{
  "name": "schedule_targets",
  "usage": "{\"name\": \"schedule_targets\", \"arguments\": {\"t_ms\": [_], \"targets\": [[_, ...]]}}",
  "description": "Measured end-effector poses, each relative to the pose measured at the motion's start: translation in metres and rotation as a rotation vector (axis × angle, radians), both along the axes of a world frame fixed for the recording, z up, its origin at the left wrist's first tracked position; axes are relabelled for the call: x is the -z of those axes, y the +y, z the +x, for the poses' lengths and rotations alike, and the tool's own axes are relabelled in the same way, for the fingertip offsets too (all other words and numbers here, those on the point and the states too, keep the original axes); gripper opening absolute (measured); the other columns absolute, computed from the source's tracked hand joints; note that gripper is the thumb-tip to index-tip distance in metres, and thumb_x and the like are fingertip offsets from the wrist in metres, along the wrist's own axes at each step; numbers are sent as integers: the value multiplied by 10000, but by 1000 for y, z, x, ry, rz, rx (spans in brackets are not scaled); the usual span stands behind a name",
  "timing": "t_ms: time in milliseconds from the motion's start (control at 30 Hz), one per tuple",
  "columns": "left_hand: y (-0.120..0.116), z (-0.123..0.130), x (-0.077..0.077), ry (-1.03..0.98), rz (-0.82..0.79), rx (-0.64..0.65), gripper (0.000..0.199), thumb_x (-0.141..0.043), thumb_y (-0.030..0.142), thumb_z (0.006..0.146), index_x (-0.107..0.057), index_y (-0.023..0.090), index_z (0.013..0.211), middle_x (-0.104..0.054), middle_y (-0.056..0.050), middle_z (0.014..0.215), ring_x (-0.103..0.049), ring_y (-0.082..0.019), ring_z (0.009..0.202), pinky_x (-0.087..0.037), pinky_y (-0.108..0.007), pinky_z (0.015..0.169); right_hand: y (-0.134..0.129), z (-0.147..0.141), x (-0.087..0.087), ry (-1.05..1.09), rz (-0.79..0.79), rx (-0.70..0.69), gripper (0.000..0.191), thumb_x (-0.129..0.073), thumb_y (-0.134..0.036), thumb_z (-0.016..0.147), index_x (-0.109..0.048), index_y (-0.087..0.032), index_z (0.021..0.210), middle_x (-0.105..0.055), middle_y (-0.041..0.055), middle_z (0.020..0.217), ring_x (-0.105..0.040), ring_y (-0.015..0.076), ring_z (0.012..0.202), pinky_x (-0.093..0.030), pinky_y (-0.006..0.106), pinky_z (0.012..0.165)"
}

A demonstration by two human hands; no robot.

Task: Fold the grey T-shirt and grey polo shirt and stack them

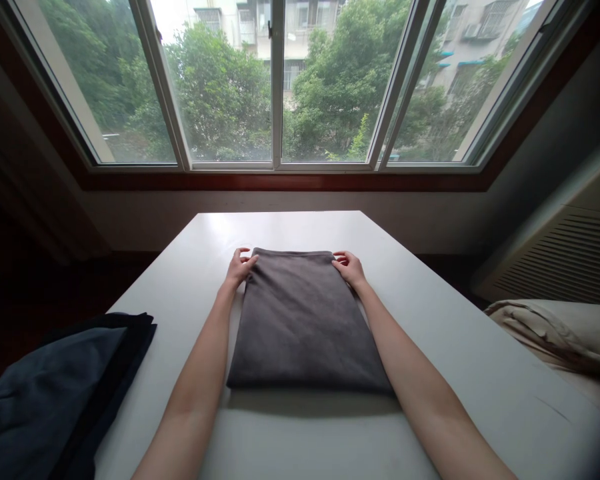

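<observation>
On the smooth white tabletop [480, 373], the folded dark grey, soft-looking cloth [305, 320] lay flat in front of me, between my forearms, its narrower-looking edge toward the window [277, 87] in its pale metal frame. My left hand [240, 266] was at its far left corner, thumb on the fabric, fingers curved and slightly parted; my right hand [350, 268] met the far right corner in much the same way. I cannot tell whether either thumb and fingers were pinching the cloth. Well to my left, a heap of dark blue and black fabric [60, 393] hung over the table's edge; to my right, just beyond the table, sat a bundled beige cloth [565, 330].
</observation>
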State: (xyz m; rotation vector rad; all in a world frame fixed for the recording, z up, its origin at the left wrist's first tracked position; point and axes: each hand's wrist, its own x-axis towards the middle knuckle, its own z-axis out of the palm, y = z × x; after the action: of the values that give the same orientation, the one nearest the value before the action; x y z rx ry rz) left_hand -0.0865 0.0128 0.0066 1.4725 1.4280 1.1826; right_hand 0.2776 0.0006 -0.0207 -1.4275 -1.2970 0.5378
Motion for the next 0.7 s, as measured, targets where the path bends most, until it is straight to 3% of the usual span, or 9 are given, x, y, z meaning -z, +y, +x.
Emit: {"name": "schedule_targets", "arguments": {"t_ms": [100, 200, 333, 533, 700], "targets": [[-7, -9, -7, -85, -48, 230, 520, -757, 401, 690, -575, 228, 1146, -682, -50, 986, -636, -160, 698, -469, -239, 556, 0, -1, 0, 10, 13, -25, 337, -655, -349, 635, -680, -188, 930, -621, 6, 751, -550, 128, 611, -443, 265, 568], [-12, -14, -11, -47, -71, 324, 441, -791, 369, 626, -693, 191, 1018, -698, -73, 919, -641, -201, 747, -493, -276, 599, -1, -2, -2, 18, 33, -42, 330, -649, -356, 640, -695, -186, 919, -630, 9, 752, -533, 121, 591, -433, 259, 547], [-15, -12, -10, -19, -83, 226, 370, -751, 306, 635, -747, 236, 999, -673, -32, 714, -617, -213, 674, -519, -333, 609, -1, -4, -5, 9, 72, -41, 239, -619, -344, 673, -716, -185, 823, -668, 35, 787, -542, 133, 621, -454, 280, 587], [-19, -6, -10, -23, -103, 141, 382, -688, 269, 692, -727, 263, 1072, -656, -14, 705, -617, -216, 702, -539, -356, 647, -2, -8, -10, -36, 111, 5, 157, -606, -310, 707, -726, -212, 723, -690, 49, 885, -577, 163, 737, -496, 325, 723], [-18, -7, -11, 16, -96, 115, 466, -721, 263, 639, -717, 254, 1105, -564, 24, 576, -581, -192, 606, -499, -308, 576, 1, -8, -7, -82, 60, 30, 135, -621, -296, 689, -735, -225, 707, -686, 34, 836, -545, 147, 664, -501, 329, 725]]}}
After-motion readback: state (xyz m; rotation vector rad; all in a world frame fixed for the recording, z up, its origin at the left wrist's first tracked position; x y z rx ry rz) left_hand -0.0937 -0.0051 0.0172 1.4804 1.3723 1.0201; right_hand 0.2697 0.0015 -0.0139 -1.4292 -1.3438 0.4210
